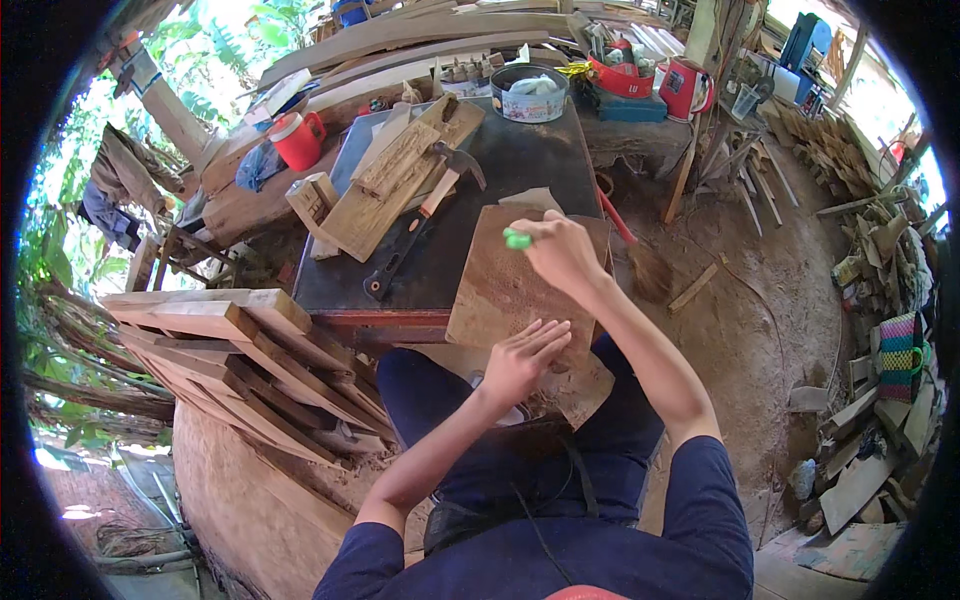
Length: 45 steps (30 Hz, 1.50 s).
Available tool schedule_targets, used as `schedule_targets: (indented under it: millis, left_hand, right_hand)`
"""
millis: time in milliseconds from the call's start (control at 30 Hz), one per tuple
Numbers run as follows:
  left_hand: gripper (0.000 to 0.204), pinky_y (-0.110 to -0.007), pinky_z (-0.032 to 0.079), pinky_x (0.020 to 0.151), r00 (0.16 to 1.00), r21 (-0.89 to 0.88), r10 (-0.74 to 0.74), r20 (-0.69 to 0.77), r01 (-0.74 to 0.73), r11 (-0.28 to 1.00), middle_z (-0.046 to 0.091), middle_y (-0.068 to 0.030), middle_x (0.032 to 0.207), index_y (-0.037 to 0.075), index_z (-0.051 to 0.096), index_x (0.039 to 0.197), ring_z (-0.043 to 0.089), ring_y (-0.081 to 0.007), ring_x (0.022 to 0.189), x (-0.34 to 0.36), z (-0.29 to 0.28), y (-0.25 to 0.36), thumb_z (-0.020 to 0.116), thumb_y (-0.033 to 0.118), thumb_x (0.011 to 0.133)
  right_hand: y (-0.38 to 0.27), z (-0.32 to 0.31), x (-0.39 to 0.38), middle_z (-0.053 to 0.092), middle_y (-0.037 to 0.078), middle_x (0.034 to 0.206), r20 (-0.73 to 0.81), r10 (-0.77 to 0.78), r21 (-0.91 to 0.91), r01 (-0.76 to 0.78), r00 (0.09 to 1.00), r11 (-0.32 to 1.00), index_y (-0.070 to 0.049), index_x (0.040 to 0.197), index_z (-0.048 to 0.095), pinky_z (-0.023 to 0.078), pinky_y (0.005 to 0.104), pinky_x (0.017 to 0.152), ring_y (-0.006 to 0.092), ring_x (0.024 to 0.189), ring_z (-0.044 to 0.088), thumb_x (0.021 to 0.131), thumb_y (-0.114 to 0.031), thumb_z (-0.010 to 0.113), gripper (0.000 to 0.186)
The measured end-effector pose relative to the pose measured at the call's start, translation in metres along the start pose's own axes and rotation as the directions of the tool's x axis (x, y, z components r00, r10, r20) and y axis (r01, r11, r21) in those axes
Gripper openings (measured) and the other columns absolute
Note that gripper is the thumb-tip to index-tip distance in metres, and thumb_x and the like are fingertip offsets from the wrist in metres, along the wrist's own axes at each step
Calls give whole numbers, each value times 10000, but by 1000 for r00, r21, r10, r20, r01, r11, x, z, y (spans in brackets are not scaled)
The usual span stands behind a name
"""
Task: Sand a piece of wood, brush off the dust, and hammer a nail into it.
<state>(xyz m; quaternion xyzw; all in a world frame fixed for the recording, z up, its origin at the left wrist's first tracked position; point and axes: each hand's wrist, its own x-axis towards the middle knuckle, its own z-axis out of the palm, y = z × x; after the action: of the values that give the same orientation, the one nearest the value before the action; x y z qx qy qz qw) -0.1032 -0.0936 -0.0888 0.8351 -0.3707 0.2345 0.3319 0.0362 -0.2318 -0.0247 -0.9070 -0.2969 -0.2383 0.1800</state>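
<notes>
Over the near right corner of the bench (425, 292), a squarish wooden board (500, 275) seems partway worked: some marking shows, though what remains I cannot tell. Its brown face looks dull and speckled. The right hand (562, 252) has its grip closed round a green handle (517, 239); the left hand (526, 362) lies flat on the board, grasping nothing.

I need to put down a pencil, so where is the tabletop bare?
The dark tabletop shows bare between the hammer and the brown board, and between the round tub and the pale scrap. Crowded: its left part, under wood pieces, and the brown board, with the left hand on it and the right hand over it.
</notes>
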Motion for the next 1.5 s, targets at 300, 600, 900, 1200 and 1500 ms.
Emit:
schedule_targets:
  millis: [300,600,900,1200,1500]
  left_hand:
    - [621,-409,511,1126,998,-28,-55,37,56,998,693,-61,1358,98,709,1254,649,-260,1276,0,-2,-3,729,20,638]
    - [622,-418,520,1118,997,-28,-72,38,73,997,701,-64,1347,94,716,1256,657,-247,1267,-4,-7,-3,735,30,637]
    - [573,-424,491,1138,948,-51,-214,236,232,971,683,-78,1364,62,677,1293,635,-269,1293,-17,-9,-7,798,111,735]
    - [521,-484,402,1195,965,74,-257,-47,260,963,651,-151,1409,-2,712,1238,552,-316,1391,-44,-57,-14,866,219,792]
    - [648,-519,338,1215,953,165,-272,-131,292,942,576,-142,1504,43,646,1375,505,-328,1426,-44,-50,-21,853,175,776]
  right_hand:
    - [9,3,32,720,168,855,294,118,134,-163,948,977,-188,1018,774,568,462,669,347,833,711,964,-340,663,195]
    - [-38,6,20,758,129,1019,278,-213,481,57,937,875,-178,1137,767,577,438,807,350,927,721,951,-304,682,240]
    - [-50,-4,-11,740,68,927,272,-355,586,139,894,798,-212,1119,787,566,420,760,288,831,681,924,-257,718,212]
    - [-35,-54,-75,668,78,765,229,-160,386,62,960,920,-176,1106,783,552,420,701,276,731,653,842,-163,763,265]
    - [71,-51,-15,754,128,1066,271,258,211,-319,927,924,-183,1206,757,555,454,865,348,965,725,1015,-380,647,295]
